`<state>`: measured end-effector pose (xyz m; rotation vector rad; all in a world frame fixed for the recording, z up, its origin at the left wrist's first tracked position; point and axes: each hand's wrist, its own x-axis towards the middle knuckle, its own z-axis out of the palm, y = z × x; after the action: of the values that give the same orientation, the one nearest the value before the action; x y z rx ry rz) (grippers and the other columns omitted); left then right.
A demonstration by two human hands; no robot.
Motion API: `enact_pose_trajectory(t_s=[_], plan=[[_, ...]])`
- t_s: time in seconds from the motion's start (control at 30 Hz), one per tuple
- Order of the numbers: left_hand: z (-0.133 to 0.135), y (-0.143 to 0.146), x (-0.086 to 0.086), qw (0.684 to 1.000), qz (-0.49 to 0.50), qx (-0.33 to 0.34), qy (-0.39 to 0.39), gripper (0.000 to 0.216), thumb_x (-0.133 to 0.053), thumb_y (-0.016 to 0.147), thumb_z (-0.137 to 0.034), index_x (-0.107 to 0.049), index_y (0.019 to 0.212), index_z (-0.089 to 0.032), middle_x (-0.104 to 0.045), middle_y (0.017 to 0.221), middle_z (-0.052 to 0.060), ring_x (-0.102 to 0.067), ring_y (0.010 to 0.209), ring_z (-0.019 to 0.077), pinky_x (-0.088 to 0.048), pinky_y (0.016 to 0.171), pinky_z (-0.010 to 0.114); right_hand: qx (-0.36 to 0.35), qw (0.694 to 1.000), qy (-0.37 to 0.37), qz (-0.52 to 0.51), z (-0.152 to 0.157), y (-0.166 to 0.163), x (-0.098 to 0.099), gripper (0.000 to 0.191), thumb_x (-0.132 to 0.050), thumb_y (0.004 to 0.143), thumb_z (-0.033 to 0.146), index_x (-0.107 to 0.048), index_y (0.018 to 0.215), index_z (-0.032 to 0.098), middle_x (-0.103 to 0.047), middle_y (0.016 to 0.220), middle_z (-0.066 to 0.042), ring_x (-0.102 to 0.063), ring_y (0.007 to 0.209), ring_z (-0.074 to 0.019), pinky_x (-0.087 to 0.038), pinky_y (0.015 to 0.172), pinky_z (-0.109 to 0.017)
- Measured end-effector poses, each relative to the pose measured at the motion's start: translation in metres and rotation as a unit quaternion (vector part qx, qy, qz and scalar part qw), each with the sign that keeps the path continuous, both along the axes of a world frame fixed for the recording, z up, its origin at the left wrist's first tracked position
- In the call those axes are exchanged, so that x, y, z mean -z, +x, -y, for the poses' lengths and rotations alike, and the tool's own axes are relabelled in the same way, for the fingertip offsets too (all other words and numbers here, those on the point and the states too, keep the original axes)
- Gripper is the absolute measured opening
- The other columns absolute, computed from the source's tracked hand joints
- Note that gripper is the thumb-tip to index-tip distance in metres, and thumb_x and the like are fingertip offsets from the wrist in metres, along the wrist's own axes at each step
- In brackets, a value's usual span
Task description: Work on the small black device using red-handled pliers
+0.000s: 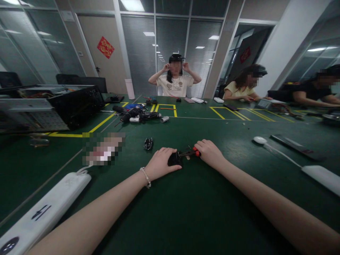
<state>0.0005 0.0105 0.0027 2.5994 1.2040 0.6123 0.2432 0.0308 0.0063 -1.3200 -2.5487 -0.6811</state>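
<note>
My left hand [159, 162], with a beaded bracelet at its wrist, is closed around a small black part [174, 160] on the green table [212, 205]. Part of that black piece is hidden by the fingers. My right hand [209, 154] grips red-handled pliers [196, 152], whose dark jaws point left and reach the black part's right side. Whether the jaws are clamped on it is too small to tell. A small scrap lies just below the pliers. Beyond my left hand sits another small black-and-silver part [148, 143], apart from both hands.
A long white device [50, 209] lies at left, cabled towards a blurred-out object [105, 148]. Behind are black tools [130, 114] and an open computer case [50, 109]. At right lie a white mouse-like object [259, 140] and another white device [322, 177]. Several people sit across the table.
</note>
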Motion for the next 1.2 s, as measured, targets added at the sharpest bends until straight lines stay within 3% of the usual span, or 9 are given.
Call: enact_pose_trajectory(t_s=[1.2], plan=[[0.002,-0.0011,-0.0045,1.0,0.002,0.011,-0.021,0.06,-0.05,0.074,-0.057,-0.041,0.12,-0.02,-0.049,0.119,0.007,-0.043,0.109,0.0247,-0.037,0.089,0.039,0.009,1.0,-0.008,0.003,0.0014,0.0008,0.0001,0.016,-0.043,0.074,0.006,-0.056,0.079,0.014,-0.056,0.079,-0.006,-0.044,0.071,-0.0162,-0.03,0.063,-0.027]])
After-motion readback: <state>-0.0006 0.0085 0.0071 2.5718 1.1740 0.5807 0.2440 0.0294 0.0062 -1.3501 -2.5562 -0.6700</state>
